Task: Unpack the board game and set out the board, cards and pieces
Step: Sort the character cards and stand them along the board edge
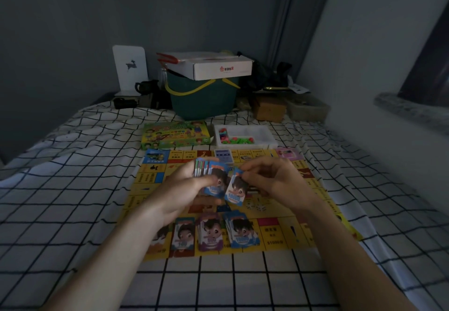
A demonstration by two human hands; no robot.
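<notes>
The yellow game board (274, 237) lies flat on the checked bedsheet. My left hand (187, 186) holds a fanned stack of cards (211, 172) above the board's middle. My right hand (274, 182) pinches a single blue card (235, 189) by its top edge, right beside the stack. Three card piles lie on the board's near edge: teal (184, 235), purple (210, 234) and blue (243, 233). Two white dice (257, 206) sit under my right hand. A blue card deck (223, 156) rests at the board's far edge.
The green game box (175, 134) and a white tray (262, 132) of coloured pieces lie just beyond the board. Further back stand a green basket (201, 101) with a white carton on top, a brown box (269, 109) and clutter against the wall.
</notes>
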